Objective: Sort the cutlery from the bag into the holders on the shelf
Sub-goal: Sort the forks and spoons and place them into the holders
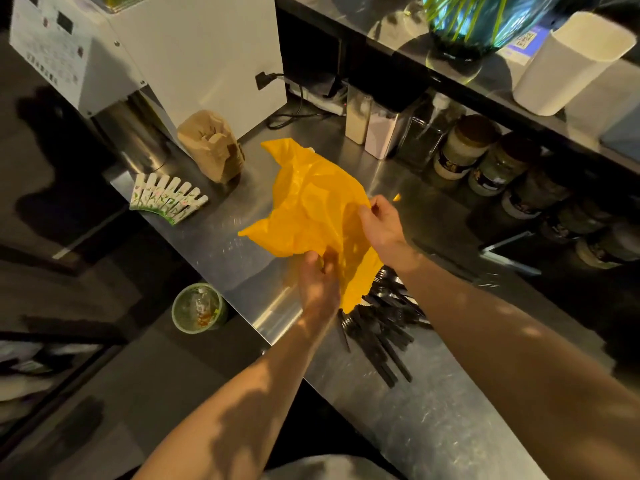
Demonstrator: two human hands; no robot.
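Observation:
A crumpled yellow plastic bag is held up over the steel counter. My left hand grips its lower edge from below. My right hand pinches the bag's right side. A pile of black plastic cutlery lies on the counter under and just right of the bag's lower end, partly hidden by it. A white cylindrical holder stands on the upper shelf at the far right.
A white machine stands at the back left, with a brown paper bag and a fan of paper sleeves before it. Jars and clear containers line the back under the shelf. A green bin sits on the floor.

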